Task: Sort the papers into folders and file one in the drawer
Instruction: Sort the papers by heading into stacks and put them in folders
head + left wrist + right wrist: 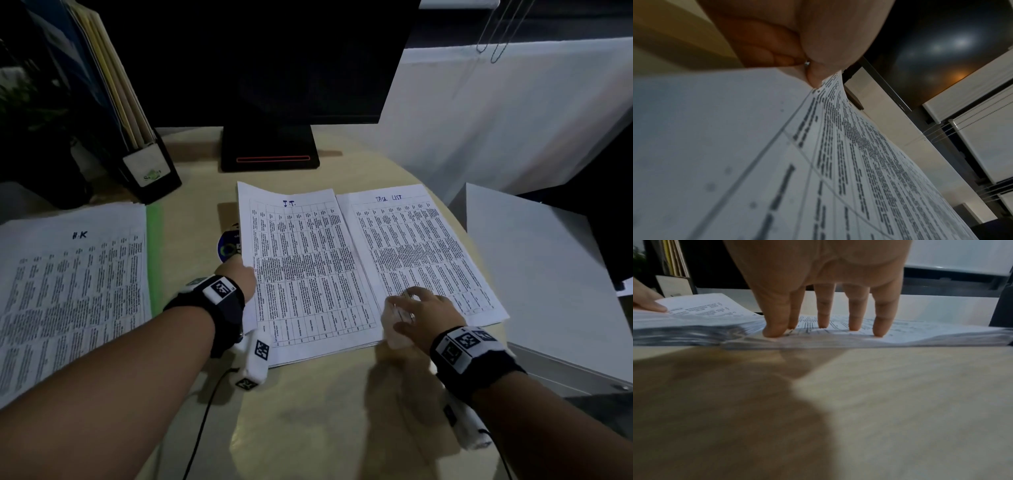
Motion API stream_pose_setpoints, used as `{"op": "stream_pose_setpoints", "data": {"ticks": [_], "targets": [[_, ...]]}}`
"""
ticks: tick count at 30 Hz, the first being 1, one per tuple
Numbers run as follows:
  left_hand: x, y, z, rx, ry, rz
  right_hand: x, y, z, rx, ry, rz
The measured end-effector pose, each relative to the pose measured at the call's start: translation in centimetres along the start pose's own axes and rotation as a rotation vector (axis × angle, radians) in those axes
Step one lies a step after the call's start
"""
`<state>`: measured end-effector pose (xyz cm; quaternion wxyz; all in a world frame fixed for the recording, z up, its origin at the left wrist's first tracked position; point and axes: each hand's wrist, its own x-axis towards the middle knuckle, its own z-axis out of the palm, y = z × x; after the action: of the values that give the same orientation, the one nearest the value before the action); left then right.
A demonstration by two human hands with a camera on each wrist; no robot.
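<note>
Two printed table sheets lie side by side mid-desk: one headed "I.T." point(301, 270) and one headed "TASK LIST" point(421, 253). My left hand point(239, 277) pinches the left edge of the I.T. sheet point(818, 162), lifting it slightly. My right hand point(414, 308) rests its straight, spread fingertips point(878, 331) on the near part of the TASK LIST stack point(920, 332). At far left a third sheet headed "H.K" point(72, 291) lies on a green folder point(154, 253).
A black monitor point(270, 68) stands behind the papers. A file holder with folders point(137, 144) is at back left. A disc point(228, 245) peeks out beside the I.T. sheet. A white surface point(541, 267) lies right, past the desk edge.
</note>
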<state>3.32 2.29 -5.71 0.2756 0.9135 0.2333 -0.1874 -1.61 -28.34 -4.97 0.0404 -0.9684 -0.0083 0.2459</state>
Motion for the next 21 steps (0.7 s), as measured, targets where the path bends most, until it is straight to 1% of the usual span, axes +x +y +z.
{"op": "stream_pose_setpoints", "data": {"ticks": [7,10,13,15,17,18,20,21], "targets": [[-0.3,1.0,0.2,-0.016,0.004,-0.011,0.6,0.6,0.3,-0.013,0.004,0.002],[-0.3,0.9,0.0,0.013,-0.027,-0.031,0.9,0.7,0.5,-0.008,0.008,-0.004],[-0.6,0.2,-1.0,0.065,-0.001,-0.051,1.1,0.8,0.7,-0.019,0.006,0.006],[-0.4,-1.4,-2.5,0.101,0.022,-0.063,1.1,0.8,0.7,-0.013,0.019,0.021],[0.1,-3.5,-4.4,0.189,0.035,-0.051,0.9,0.4,0.6,-0.011,0.027,0.028],[0.5,-4.7,-5.6,0.209,0.042,-0.071,0.6,0.2,0.5,-0.008,0.026,0.041],[0.9,-7.4,-8.6,0.249,0.039,-0.119,-0.2,-0.7,0.3,0.004,0.052,0.108],[1.0,-9.3,-10.2,0.279,0.044,-0.145,-0.7,-1.7,0.0,0.018,0.104,0.168]]}}
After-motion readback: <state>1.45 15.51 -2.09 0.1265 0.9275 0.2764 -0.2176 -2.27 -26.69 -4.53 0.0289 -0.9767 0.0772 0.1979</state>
